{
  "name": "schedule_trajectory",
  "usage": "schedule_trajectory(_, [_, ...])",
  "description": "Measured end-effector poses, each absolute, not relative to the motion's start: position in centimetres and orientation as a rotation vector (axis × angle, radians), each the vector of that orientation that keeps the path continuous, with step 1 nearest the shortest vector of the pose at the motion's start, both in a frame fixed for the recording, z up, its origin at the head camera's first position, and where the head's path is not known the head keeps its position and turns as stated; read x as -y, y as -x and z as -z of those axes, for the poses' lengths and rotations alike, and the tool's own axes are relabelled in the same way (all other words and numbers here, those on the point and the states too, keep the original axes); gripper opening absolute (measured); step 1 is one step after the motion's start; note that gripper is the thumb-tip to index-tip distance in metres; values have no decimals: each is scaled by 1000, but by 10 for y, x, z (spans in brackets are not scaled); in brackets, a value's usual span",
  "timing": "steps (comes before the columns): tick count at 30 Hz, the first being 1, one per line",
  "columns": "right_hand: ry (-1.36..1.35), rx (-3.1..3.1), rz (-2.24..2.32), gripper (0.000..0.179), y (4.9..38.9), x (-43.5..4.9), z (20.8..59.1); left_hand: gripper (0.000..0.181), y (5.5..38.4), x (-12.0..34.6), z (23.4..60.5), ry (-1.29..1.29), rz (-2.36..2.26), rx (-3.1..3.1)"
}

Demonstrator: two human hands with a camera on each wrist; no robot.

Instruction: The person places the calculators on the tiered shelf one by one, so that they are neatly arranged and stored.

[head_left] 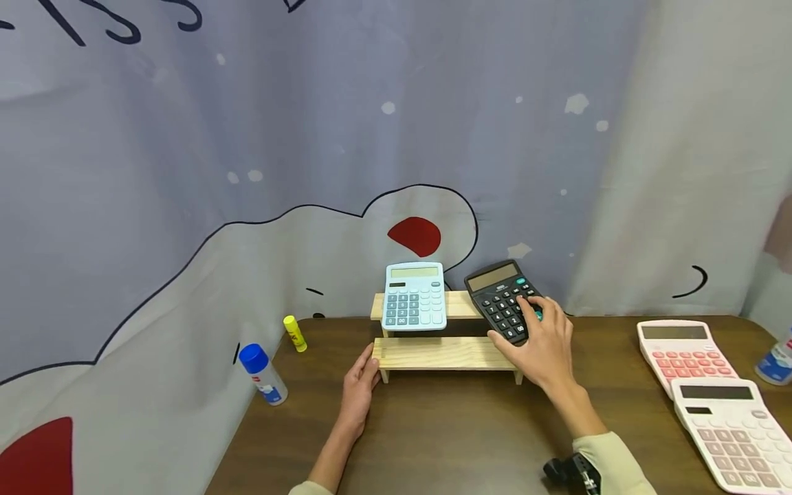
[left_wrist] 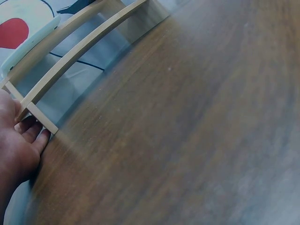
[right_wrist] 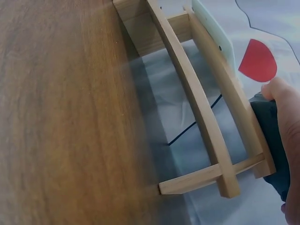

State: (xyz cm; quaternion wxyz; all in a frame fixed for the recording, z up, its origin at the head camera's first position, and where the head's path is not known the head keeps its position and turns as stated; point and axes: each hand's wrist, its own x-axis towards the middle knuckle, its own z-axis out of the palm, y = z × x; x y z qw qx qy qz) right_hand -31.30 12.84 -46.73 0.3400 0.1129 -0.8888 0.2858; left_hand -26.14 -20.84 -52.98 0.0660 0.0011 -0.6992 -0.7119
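Note:
A two-tier wooden stand (head_left: 442,352) rests on the table. My left hand (head_left: 360,385) grips its left end at the lower step; in the left wrist view the fingers (left_wrist: 32,129) curl beside the end piece. On the upper step leans a light blue calculator (head_left: 414,302), face forward. To its right, my right hand (head_left: 547,344) holds a black calculator (head_left: 495,289) across its lower part, thumb at the bottom edge and fingers over the keys. The black calculator slants, its top toward the left, and overlaps the upper step's right end. The right wrist view shows its dark side (right_wrist: 272,136) against that step.
A pink-keyed calculator (head_left: 687,361) and a white calculator (head_left: 724,426) lie overlapping on the right, near a blue-labelled bottle (head_left: 776,361). At left stand a blue-capped glue bottle (head_left: 265,377) and a yellow glue stick (head_left: 295,335). A printed curtain (head_left: 495,137) hangs behind the table (head_left: 445,433).

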Motion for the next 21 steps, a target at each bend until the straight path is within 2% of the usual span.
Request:
schedule_trajectory(15, [-393, 2494, -841, 84, 304, -140, 451, 59, 259, 211, 532, -28, 2137, 2110])
schedule_trajectory(21, [-392, 2527, -950, 72, 304, -160, 446, 58, 261, 209, 532, -16, 2149, 2096])
